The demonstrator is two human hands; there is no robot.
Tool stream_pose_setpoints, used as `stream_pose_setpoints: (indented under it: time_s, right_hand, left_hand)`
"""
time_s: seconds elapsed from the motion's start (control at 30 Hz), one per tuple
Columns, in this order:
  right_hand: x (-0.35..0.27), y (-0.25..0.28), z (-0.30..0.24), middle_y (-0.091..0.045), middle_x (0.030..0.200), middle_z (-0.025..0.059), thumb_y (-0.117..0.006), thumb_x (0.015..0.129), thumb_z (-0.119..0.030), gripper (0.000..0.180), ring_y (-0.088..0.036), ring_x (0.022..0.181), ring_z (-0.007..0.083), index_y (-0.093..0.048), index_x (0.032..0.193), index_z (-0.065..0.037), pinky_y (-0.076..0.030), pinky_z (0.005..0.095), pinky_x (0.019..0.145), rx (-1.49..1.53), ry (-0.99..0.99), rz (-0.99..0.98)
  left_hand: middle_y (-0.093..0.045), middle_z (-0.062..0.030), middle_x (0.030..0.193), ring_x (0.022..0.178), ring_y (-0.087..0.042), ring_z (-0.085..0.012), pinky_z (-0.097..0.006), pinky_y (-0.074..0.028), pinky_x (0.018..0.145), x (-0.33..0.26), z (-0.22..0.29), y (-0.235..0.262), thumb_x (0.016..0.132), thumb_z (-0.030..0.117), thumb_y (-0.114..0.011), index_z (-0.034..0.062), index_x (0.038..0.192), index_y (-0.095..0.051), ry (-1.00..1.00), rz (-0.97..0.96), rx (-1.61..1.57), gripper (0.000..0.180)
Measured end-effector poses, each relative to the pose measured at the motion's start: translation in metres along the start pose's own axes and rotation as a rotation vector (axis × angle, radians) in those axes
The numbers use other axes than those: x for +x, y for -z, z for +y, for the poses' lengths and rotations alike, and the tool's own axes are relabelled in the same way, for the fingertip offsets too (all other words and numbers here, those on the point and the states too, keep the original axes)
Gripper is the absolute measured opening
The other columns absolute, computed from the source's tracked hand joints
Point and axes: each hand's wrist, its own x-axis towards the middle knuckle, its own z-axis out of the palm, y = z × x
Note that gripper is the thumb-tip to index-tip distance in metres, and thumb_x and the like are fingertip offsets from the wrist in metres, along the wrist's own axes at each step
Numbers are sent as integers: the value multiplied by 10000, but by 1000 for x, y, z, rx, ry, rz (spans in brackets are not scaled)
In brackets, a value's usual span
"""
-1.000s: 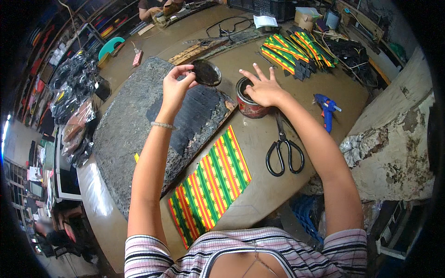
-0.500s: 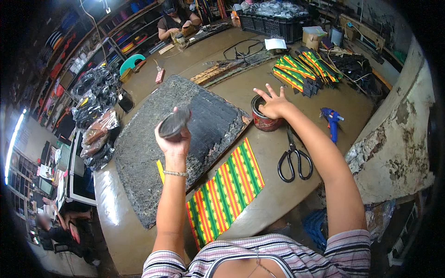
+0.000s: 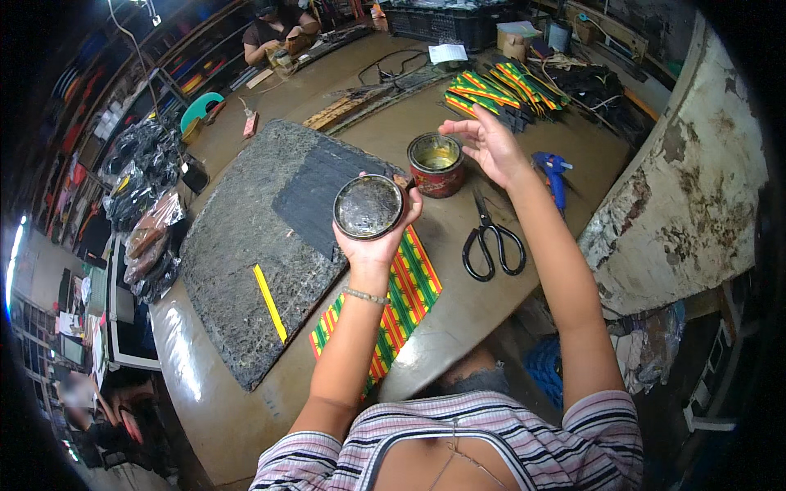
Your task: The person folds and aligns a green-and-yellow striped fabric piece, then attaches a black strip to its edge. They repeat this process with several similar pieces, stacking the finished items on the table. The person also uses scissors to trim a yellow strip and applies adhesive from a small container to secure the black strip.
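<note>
Up comes the round lid (image 3: pixel 368 207), lifted from over the dark mat half a second ago to sit nearer the open tin (image 3: pixel 435 164), its shiny, smeared inner face now turned toward the camera. The left hand (image 3: pixel 378 233) cups it from below, fingers (image 3: pixel 412 204) curled around the rim on the right side, thumb out of sight behind it. The right hand (image 3: pixel 490 146) has risen off the tin and hovers just beside and above it, fingers (image 3: pixel 458 128) spread and holding nothing. So the tin stands uncovered on the bench (image 3: pixel 458 303), yellowish contents showing, just beyond the left fingertips. Black scissors (image 3: pixel 491 241) lie below the right hand's fingers, a blue glue gun (image 3: pixel 555 173) off to their right. Under the left wrist runs a striped green, yellow and red strap (image 3: pixel 401 299); left of it, the grey speckled mat (image 3: pixel 246 254) with a yellow strip (image 3: pixel 269 303).
</note>
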Motion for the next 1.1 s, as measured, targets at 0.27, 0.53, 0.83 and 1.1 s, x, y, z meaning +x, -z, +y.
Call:
stream_pose_setpoints:
  time_s: [0.27,0.53,0.83,1.1]
  right_hand:
    - [-119,48,60,-592,1355,176,-325,1067,-427,527,-508,1303,284,-674,1162,-43,-382,434,1089,705,430,-242]
    - [-137,43,132,-534,1311,163,-420,1049,-191,303,-517,1199,278,-640,1083,15,-395,381,1035,-770,556,550]
    - [-129,45,128,-507,1364,155,-379,1073,-274,394,-517,1209,247,-637,1106,22,-448,364,966,-614,413,453]
    - [-131,60,135,-529,1356,131,-465,1016,-91,271,-525,1219,224,-564,1252,0,-478,363,969,-377,459,482]
  left_hand:
    - [-559,-182,1310,1217,-524,-450,-492,-464,1007,37,4,-39,857,584,-623,78,1326,-535,-409,-18,1296,696]
    - [-534,-245,1318,1257,-460,-443,-518,-365,1065,152,-43,24,764,661,-663,209,1309,-645,-841,-278,2843,709]
    - [-379,-273,1520,1396,-322,-508,-577,-277,1130,158,-49,28,765,735,-577,216,1440,-513,-642,-35,2846,854]
    - [-505,-201,1443,1355,-454,-362,-483,-364,1101,51,47,1,923,353,-668,106,1302,-607,-846,-490,2183,457]
